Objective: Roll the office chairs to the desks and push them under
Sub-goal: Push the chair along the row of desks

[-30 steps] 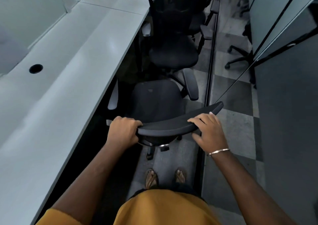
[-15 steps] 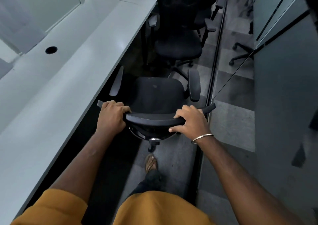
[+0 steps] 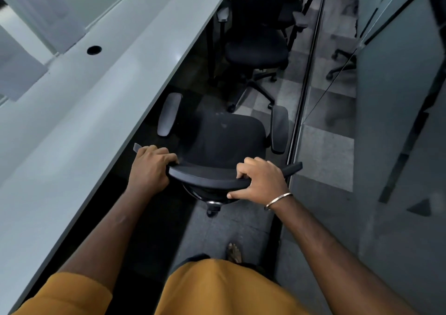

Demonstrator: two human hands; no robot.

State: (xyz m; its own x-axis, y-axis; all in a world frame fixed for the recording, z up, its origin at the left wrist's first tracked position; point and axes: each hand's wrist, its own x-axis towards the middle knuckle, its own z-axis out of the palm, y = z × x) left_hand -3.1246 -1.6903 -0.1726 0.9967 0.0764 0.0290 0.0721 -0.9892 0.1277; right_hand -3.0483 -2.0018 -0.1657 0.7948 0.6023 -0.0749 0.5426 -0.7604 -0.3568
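Both hands grip the curved top edge of the office chair's backrest (image 3: 207, 178). The left hand (image 3: 150, 165) curls over the end nearer the bench (image 3: 79, 112), fingers wrapped over the rim; the right hand (image 3: 261, 182) curls round the end farther from the bench, fingers on top and thumb stretched along the near face, a metal bangle (image 3: 277, 200) on its wrist. The office chair (image 3: 224, 136) stands in the aisle just beside the bench's long edge, seat pointing away from the person, its bench-side armrest (image 3: 169, 114) close to the bench edge and not under it. A second chair (image 3: 255, 47) stands beyond it, also alongside the bench.

Against the frame half a second ago, the grip is unchanged, but the held chair sits a little farther from the second chair, and the cable hole (image 3: 94, 49) in the bench appears nearer the chair's level.
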